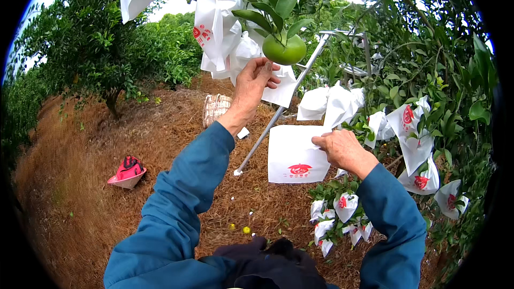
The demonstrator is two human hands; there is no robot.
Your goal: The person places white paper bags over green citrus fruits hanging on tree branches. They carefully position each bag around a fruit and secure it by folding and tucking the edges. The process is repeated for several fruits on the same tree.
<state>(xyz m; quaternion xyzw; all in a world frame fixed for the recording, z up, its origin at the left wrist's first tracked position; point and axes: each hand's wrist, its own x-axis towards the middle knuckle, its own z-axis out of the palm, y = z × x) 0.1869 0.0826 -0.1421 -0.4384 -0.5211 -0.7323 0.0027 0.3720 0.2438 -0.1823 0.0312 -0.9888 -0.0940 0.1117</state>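
Note:
A green citrus fruit hangs bare from a leafy twig at the upper middle. Just below it is my left hand, its thumb and index finger close together near the fruit's underside; the other fingers are partly curled, and whether they touch the fruit is hard to tell. My right hand, lower and to the right, pinches the right edge of a flat white paper fruit bag with a red print. Behind my left hand hang white bags wrapped on the branches.
A metal ladder stands behind my hands, one leg on the straw-covered ground. More bagged fruit hangs in the tree at right. A woven basket stands beyond my left forearm. A conical hat with a pink bag lies at left.

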